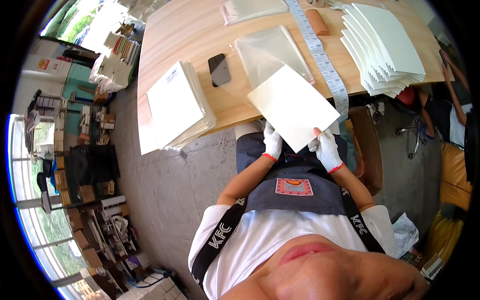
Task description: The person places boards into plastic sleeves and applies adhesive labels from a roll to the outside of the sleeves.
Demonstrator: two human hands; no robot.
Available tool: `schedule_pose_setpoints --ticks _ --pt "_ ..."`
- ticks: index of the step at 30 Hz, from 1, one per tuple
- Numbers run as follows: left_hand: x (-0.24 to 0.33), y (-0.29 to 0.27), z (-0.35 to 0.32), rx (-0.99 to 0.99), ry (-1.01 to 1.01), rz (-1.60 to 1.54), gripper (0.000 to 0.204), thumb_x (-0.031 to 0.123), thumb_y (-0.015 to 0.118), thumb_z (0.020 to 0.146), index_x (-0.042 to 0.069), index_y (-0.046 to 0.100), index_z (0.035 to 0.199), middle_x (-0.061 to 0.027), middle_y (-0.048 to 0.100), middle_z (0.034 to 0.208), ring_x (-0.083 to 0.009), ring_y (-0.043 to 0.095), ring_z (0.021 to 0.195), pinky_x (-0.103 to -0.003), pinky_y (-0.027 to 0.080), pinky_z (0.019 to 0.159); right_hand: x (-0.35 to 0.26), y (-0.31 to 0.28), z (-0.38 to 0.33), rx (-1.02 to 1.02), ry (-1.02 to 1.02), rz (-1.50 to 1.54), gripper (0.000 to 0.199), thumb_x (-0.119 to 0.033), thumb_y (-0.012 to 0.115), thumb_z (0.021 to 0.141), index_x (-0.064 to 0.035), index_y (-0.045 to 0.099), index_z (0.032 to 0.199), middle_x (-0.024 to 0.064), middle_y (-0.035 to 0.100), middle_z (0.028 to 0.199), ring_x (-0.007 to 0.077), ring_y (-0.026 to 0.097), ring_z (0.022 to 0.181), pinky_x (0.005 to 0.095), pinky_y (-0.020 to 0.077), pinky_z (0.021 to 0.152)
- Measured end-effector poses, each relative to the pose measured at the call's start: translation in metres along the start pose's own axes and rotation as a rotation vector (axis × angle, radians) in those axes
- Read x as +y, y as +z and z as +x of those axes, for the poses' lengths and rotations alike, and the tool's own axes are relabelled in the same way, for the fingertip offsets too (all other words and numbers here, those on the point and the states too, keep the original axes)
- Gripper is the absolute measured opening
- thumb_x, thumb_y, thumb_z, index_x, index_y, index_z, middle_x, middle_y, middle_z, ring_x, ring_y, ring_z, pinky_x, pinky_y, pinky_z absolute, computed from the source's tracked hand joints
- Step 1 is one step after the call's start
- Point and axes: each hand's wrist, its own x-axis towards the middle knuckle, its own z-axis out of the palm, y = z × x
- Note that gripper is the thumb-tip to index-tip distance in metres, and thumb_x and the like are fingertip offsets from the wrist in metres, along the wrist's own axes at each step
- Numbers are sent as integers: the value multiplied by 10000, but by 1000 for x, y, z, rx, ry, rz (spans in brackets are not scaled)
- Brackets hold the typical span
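A white rectangular board [294,107] tilts between my two hands over my lap, its far part overlapping the table's front edge. My right hand [327,151], in a white glove with a red cuff, grips its near right corner, the thumb on top. My left hand [272,142], gloved the same way, closes at the left edge; some fingers are hidden beneath the board. Just beyond lies a stack of clear plastic bags [267,50]. A long strip of printed labels [320,55] runs down the table and hangs over the front edge beside the board.
Plastic-wrapped white boards [175,107] are stacked at left, near a black phone [219,70]. Fanned white boards [387,47] stand at right, a brown roll [317,22] beside them. More clear bags [255,9] lie farther back. A cardboard box [367,150] is right of my legs; another person [455,100] sits beyond.
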Motion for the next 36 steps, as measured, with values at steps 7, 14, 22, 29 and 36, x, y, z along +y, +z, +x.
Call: schedule_pose_setpoints --ticks 7,14,22,29,36 --pt "12 -6 37 81 -36 -123 392 299 374 977 -16 505 1170 -154 608 1056 -284 640 883 -351 564 721 -25 14 -15 -123 24 25 280 -199 576 894 -20 490 1091 72 601 705 129 551 429 236 412 356" --pt "-35 -26 3 31 -295 -307 240 153 511 930 56 541 1148 -80 627 1032 -208 627 910 -333 550 746 -6 34 -8 -62 50 -102 239 -143 527 918 -35 495 1128 115 627 859 180 639 619 273 538 502" --pt "3 3 -1 -147 -417 7 182 227 552 918 84 586 1025 -15 636 902 -125 625 720 -274 538 625 41 23 83 -259 85 659 498 -162 416 958 32 237 1380 228 416 1316 356 492 1165 419 437 1003" --pt "0 -22 2 -82 -591 99 181 139 534 905 42 569 1054 -74 643 900 -177 638 682 -302 555 608 40 37 80 -238 211 544 450 -176 431 944 42 315 1320 257 468 1251 373 504 1142 444 431 999" --pt "25 -37 3 -315 -444 220 394 178 532 891 53 437 1252 -86 555 1136 -208 594 985 -373 550 764 38 30 54 -334 224 180 386 -168 476 944 7 428 1284 169 595 1122 262 619 985 381 518 878"
